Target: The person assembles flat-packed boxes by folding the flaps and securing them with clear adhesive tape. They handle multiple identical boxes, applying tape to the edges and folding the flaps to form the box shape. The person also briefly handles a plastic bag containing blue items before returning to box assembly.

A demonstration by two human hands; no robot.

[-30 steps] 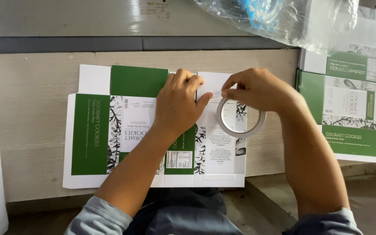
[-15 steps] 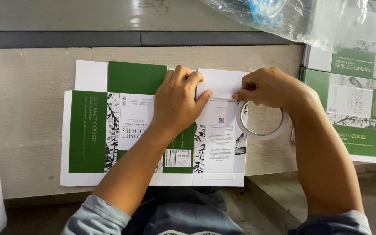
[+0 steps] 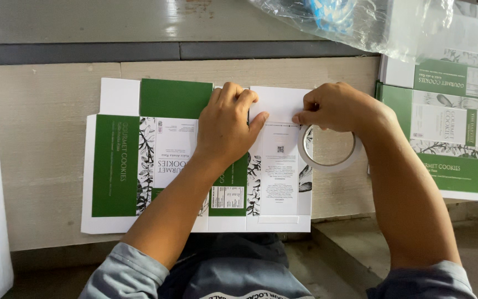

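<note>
left hand (image 3: 227, 127) hiding carton middle (image 3: 161, 160), plastic bag (image 3: 372, 22) cropped above

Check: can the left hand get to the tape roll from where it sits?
Probably yes: the left hand presses the flat carton, nothing between it and the tape roll, though the right hand covers the roll's top.

Tape roll (image 3: 330, 148) right of flat carton (image 3: 139, 166)

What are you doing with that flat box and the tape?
A person is working on a flat, unfolded green and white cardboard box lying on a pale wooden table. The left hand presses down on the box. The right hand pinches at the box's top right edge, with a white roll of tape just below it. A stack of similar flat boxes lies to the right, and a crinkled clear plastic bag sits above.
</note>
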